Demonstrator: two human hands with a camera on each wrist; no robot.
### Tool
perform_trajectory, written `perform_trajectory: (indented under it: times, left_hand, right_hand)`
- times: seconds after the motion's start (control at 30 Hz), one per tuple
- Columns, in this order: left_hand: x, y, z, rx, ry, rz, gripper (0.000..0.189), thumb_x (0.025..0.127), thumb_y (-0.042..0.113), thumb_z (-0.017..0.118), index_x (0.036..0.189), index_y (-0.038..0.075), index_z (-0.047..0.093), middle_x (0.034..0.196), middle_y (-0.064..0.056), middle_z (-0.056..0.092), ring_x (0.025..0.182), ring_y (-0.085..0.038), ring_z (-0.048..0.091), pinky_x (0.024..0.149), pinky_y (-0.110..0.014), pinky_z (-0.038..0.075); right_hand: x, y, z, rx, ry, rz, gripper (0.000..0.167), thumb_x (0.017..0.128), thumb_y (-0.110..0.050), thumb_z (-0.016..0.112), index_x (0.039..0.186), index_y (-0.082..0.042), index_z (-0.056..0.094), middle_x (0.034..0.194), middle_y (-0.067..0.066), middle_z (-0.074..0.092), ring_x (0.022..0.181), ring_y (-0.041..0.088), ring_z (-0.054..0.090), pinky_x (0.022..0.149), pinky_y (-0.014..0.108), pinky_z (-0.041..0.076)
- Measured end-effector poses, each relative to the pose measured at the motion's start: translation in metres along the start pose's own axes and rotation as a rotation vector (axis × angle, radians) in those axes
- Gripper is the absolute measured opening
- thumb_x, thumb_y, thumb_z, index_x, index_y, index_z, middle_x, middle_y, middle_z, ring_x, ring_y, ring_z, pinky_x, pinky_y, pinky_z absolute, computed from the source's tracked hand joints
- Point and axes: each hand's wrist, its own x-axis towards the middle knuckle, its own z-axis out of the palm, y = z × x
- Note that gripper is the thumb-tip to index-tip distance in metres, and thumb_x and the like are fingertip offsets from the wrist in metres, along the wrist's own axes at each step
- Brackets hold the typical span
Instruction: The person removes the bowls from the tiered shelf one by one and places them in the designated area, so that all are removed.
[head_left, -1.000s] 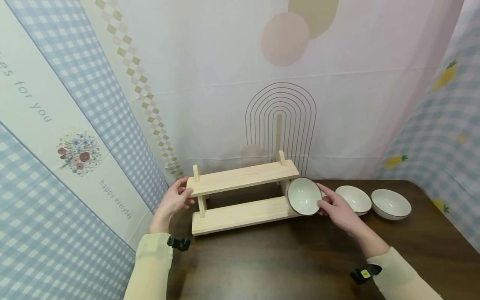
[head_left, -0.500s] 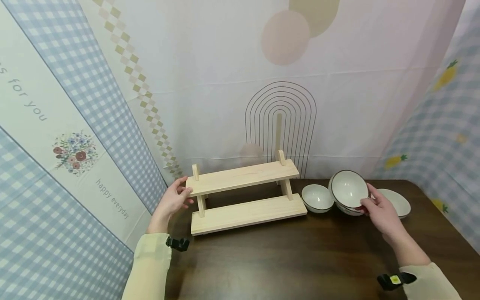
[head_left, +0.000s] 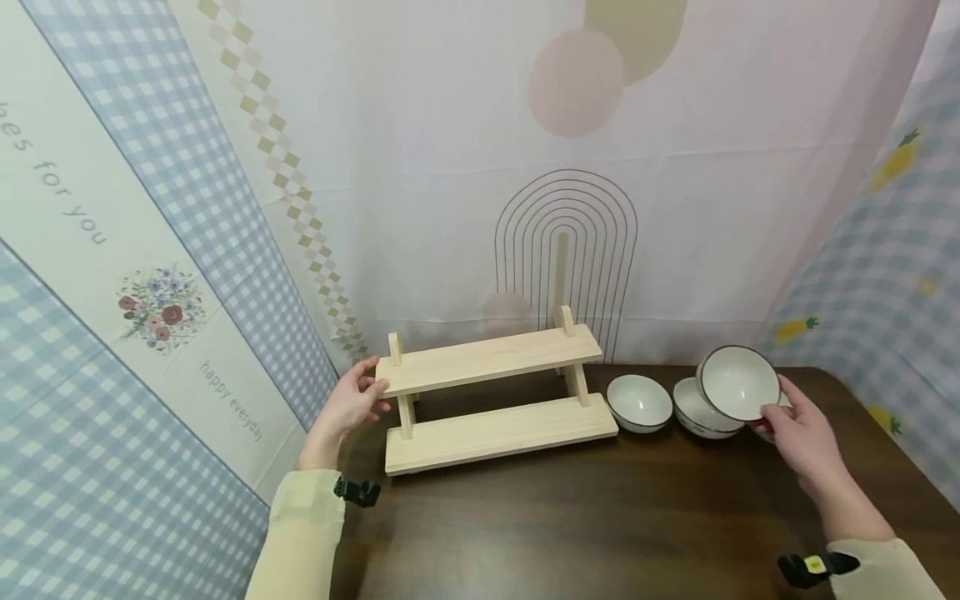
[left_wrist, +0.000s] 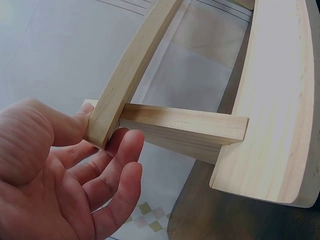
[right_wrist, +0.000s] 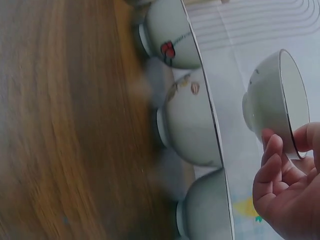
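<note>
A two-tier wooden shelf rack [head_left: 498,358] stands on the table, angled slightly. My left hand [head_left: 351,407] pinches the left end of its upper board [left_wrist: 112,112] between thumb and index finger, the other fingers loosely bent below. My right hand [head_left: 808,435] grips a white, dark-rimmed bowl [head_left: 738,383] by its right rim, raised and tilted so its inside faces the head camera. Under and beside it a row of bowls sits on the table: a left bowl [head_left: 639,403] beside the rack, a middle bowl [head_left: 699,415] partly covered, and a right bowl [right_wrist: 206,210] mostly hidden in the head view.
The dark wooden table [head_left: 570,517] runs along a patterned cloth backdrop [head_left: 420,208]. Blue checked cloth [head_left: 187,333] hangs close at the left, and another cloth with pineapples [head_left: 862,275] hangs at the right.
My right hand has carried the bowl from in front of the rack's right end toward the right, past the left bowl and over the right part of the row. My left hand stays on the rack.
</note>
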Motion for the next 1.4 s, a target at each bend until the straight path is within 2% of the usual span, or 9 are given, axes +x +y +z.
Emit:
perform_trajectory:
  times: [0.13,0.3,0.37,0.6,0.77,0.93,1.07,1.23,1.4]
  left_hand:
    - [-0.001,-0.001,-0.001,-0.004,-0.008,0.009,0.063,0.113,0.013,0.057,0.168,0.003,0.028,0.133,-0.030,0.061,0.084,-0.022,0.073,0.067,-0.034,0.058]
    - [-0.002,-0.002,-0.004,-0.005,-0.024,0.022,0.064,0.113,0.015,0.057,0.168,0.003,0.027,0.132,-0.030,0.061,0.085,-0.024,0.074,0.067,-0.035,0.059]
    - [-0.003,-0.002,-0.005,-0.004,-0.024,0.024,0.064,0.112,0.014,0.058,0.168,0.003,0.028,0.130,-0.029,0.062,0.084,-0.024,0.074,0.067,-0.037,0.059]
    - [-0.004,-0.005,-0.007,0.001,-0.026,0.035,0.064,0.112,0.014,0.059,0.167,0.002,0.028,0.127,-0.028,0.063,0.083,-0.024,0.073,0.067,-0.037,0.059]
    - [-0.004,-0.006,-0.007,0.007,-0.024,0.034,0.064,0.112,0.015,0.058,0.167,0.002,0.028,0.128,-0.029,0.063,0.083,-0.023,0.073,0.066,-0.035,0.058]
    - [-0.001,-0.007,-0.007,0.006,-0.025,0.034,0.064,0.112,0.015,0.058,0.168,0.004,0.029,0.126,-0.027,0.063,0.081,-0.020,0.072,0.065,-0.033,0.057]
    - [0.000,-0.007,-0.007,0.008,-0.029,0.040,0.064,0.113,0.016,0.058,0.168,0.004,0.028,0.128,-0.028,0.063,0.081,-0.020,0.073,0.066,-0.034,0.058]
    - [0.000,-0.008,-0.008,0.019,-0.025,0.037,0.064,0.113,0.016,0.058,0.168,0.005,0.028,0.130,-0.029,0.062,0.084,-0.023,0.074,0.067,-0.034,0.058]
    - [0.000,-0.009,-0.008,0.026,-0.024,0.041,0.064,0.113,0.016,0.058,0.168,0.004,0.028,0.130,-0.029,0.063,0.085,-0.024,0.074,0.070,-0.038,0.059]
  right_hand:
    - [-0.003,0.006,-0.009,-0.028,0.046,0.051,0.069,0.110,-0.016,0.041,0.169,0.003,0.010,0.085,-0.022,0.065,0.075,-0.001,0.062,0.063,0.021,0.052]
    - [-0.009,0.013,-0.020,-0.053,0.104,0.065,0.067,0.110,-0.016,0.039,0.170,-0.001,0.011,0.088,-0.024,0.060,0.075,0.001,0.061,0.061,0.025,0.052]
    - [-0.012,0.015,-0.023,-0.077,0.126,0.067,0.067,0.111,-0.016,0.038,0.171,-0.002,0.012,0.091,-0.019,0.060,0.075,0.002,0.061,0.060,0.026,0.053]
    - [-0.016,0.022,-0.038,-0.162,0.161,0.091,0.067,0.110,-0.015,0.039,0.170,-0.002,0.012,0.100,0.014,0.065,0.071,0.000,0.059,0.058,0.025,0.051]
    - [-0.017,0.028,-0.051,-0.192,0.168,0.122,0.067,0.109,-0.015,0.039,0.170,-0.001,0.013,0.095,0.014,0.066,0.068,0.001,0.058,0.056,0.026,0.050]
    - [-0.017,0.035,-0.061,-0.242,0.264,0.158,0.068,0.106,-0.009,0.038,0.170,-0.001,0.015,0.089,0.016,0.064,0.063,0.000,0.053,0.052,0.027,0.045]
    - [-0.016,0.039,-0.073,-0.280,0.326,0.165,0.067,0.105,-0.006,0.038,0.169,0.001,0.018,0.097,0.030,0.063,0.060,-0.004,0.048,0.050,0.026,0.042]
    - [-0.014,0.049,-0.088,-0.273,0.338,0.151,0.068,0.103,-0.003,0.035,0.167,0.006,0.014,0.112,0.044,0.054,0.060,-0.005,0.044,0.048,0.025,0.041]
    - [-0.013,0.062,-0.097,-0.255,0.372,0.145,0.070,0.101,0.001,0.031,0.168,0.004,0.011,0.119,0.049,0.050,0.060,-0.006,0.042,0.047,0.027,0.040]
